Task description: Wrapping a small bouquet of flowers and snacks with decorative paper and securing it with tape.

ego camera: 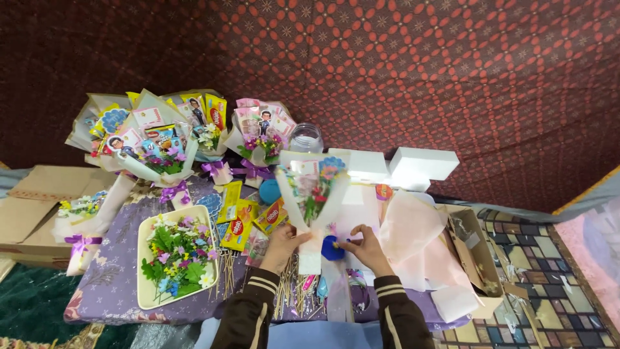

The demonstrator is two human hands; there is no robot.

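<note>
My left hand point(282, 242) grips the narrow stem of a small white-wrapped bouquet point(314, 187) with tiny flowers and a blue paper flower at its top, held upright over the table. My right hand point(367, 246) pinches a ribbon or tape end beside the stem, close to a blue roll point(332, 249). Both sleeves are dark with striped cuffs.
Finished bouquets point(155, 139) with cards and snack packets stand at the back left, another point(261, 139) in the middle. A cream tray of artificial flowers point(176, 255), yellow snack packets point(237, 226), wooden skewers point(227, 271), a glass jar point(306, 137), white boxes point(423, 165), pink wrapping paper point(410, 236) and an open cardboard box point(475, 249) surround the work spot.
</note>
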